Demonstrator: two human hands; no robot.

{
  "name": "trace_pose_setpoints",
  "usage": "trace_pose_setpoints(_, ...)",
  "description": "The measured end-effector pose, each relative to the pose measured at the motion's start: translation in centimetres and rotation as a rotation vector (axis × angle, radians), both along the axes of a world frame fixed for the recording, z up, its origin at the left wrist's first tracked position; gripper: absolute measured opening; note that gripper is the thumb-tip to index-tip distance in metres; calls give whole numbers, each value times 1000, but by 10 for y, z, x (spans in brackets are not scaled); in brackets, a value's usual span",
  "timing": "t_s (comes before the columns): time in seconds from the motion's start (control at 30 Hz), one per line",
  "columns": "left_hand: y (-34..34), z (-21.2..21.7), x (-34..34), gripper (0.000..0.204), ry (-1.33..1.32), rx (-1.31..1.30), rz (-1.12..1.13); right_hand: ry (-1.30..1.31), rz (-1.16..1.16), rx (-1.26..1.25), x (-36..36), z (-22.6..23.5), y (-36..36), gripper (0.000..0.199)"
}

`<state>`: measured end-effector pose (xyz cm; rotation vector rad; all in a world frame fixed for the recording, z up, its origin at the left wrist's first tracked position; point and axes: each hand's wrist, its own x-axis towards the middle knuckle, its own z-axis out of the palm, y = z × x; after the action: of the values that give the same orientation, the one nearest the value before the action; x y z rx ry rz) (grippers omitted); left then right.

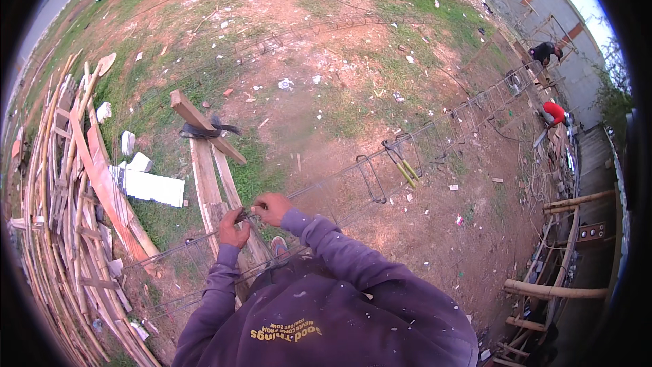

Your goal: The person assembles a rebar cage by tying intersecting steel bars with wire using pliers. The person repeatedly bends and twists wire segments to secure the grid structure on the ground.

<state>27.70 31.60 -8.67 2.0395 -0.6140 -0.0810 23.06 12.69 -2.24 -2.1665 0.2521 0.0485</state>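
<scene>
A long cage of thin steel rebar point(316, 184) with rectangular stirrups point(371, 179) crosses in front of me, from lower left to upper right. My left hand point(233, 230) is closed in a pinch at one of its bars. Beside it my right hand point(274, 209) is closed too, its fingertips almost meeting the left ones. What the fingers pinch is too small to make out. Under the bars by my hands stands a wooden trestle point(204, 175), dark strips wrapped around its top crosspiece point(193, 117). Pincers with yellow handles point(406, 171) hang on the cage, right of my hands.
Bamboo poles and boards point(71, 211) are piled at the left. A white panel point(153, 187) lies between pile and trestle. Two people work by the cage's far end, one in dark clothes point(542, 52), one in red point(555, 113). A bamboo frame point(558, 291) stands at the right.
</scene>
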Motion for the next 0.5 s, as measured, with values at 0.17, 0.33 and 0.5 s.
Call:
trace_pose_setpoints(0.17,-13,-1,-15,25,-42,76,146,-463,-725,-512,-53,0,-173,29)
trace_pose_setpoints(0.33,-14,-12,-1,22,319,62,272,284,-1000,-797,-138,-57,-316,74)
trace_pose_setpoints(0.5,-5,-4,3,35,310,76,202,503,-585,-938,-163,-107,-357,48)
